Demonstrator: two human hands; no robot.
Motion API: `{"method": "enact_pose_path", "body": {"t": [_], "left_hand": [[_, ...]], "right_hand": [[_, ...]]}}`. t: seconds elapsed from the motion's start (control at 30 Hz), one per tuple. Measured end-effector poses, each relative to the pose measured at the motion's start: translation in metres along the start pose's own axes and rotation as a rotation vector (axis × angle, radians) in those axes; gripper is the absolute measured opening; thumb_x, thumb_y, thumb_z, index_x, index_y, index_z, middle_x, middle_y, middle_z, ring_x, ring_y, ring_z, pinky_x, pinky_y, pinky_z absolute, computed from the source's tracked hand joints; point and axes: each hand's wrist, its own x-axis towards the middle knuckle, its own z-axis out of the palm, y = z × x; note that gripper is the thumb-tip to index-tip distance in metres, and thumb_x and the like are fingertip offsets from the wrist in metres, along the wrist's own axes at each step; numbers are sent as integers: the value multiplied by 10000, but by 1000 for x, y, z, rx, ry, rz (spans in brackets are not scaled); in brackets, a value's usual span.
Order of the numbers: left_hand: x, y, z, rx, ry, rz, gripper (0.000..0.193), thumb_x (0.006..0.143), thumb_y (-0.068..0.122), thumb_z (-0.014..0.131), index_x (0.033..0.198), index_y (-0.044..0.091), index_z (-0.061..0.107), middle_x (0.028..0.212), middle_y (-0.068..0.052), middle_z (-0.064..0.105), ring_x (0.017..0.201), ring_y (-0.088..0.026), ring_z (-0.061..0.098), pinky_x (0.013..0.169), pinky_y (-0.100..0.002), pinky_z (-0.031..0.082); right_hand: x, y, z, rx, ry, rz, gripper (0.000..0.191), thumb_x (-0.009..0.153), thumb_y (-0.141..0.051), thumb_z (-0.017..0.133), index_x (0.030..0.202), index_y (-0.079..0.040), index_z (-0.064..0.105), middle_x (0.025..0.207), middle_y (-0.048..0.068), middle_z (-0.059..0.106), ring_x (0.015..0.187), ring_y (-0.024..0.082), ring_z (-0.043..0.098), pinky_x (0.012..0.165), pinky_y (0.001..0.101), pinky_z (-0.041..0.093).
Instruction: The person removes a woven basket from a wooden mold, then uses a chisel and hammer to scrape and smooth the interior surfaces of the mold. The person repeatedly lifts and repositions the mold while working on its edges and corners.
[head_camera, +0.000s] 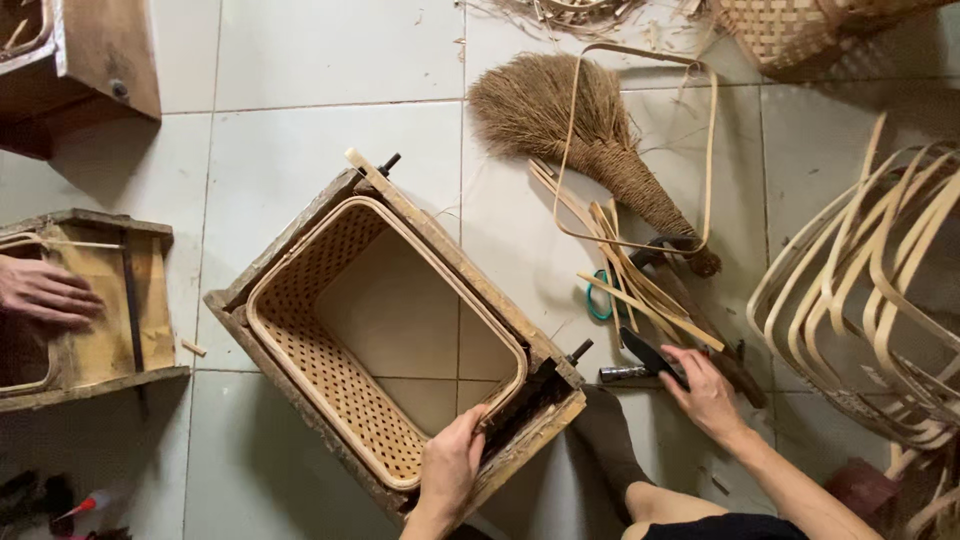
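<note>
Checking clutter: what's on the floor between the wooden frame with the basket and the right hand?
Head view: only a foot in a dark sock between the wooden frame and right hand.

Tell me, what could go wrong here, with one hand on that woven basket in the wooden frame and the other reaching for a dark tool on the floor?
The right hand reaches for the dark tool while the view faces the basket, so it might close on a sharp edge. The left hand alone steadies the woven basket in its wooden frame; the rim might slip. Loose bamboo strips lying beside the tool could snag or snap.
</note>
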Motion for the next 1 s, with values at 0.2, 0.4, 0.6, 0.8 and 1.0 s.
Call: {"method": "enact_pose_path", "body": {"t": [0.2,0.4,0.6,0.8,1.0], "left_hand": [[-4,-7,-12,-20,88,51,367,848,65,692,1213,91,674,1091,-141,754,894,-311,760,780,-387,605],[1,-7,-14,-61,49,94,375,844,38,693,1216,75,663,1062,-152,744,913,-359,719,753,-420,580],[-3,-7,-1,-3,75,101,366,835,41,703,1197,71,655,1006,-130,736,848,-329,724,739,-417,578],[-5,-11,3,31,128,168,377,812,26,709,1183,69,658,1015,-110,741,850,-301,723,733,-407,573],[-10,-24,-4,15,163,215,391,810,26,704,1195,62,649,1055,-109,742,880,-294,727,751,-395,578]], "right_hand": [[-11,23,14,-115,-97,-37,572,768,-121,776,1309,-120,589,1146,90,677,1034,324,667,871,411,542],[-4,-6,3,-66,-54,-6,553,781,-152,771,1304,-101,598,1181,120,662,1051,333,657,898,414,534],[31,-108,-19,211,24,-232,460,892,-176,693,1336,-86,616,1287,153,654,1189,326,645,1026,403,501],[77,-196,7,138,-343,-312,913,745,-51,711,1560,-30,302,1319,291,581,1205,438,561,1016,468,462],[83,-211,18,63,-546,93,861,814,-9,601,1588,-198,274,1081,224,701,874,398,727,836,425,601]]}}
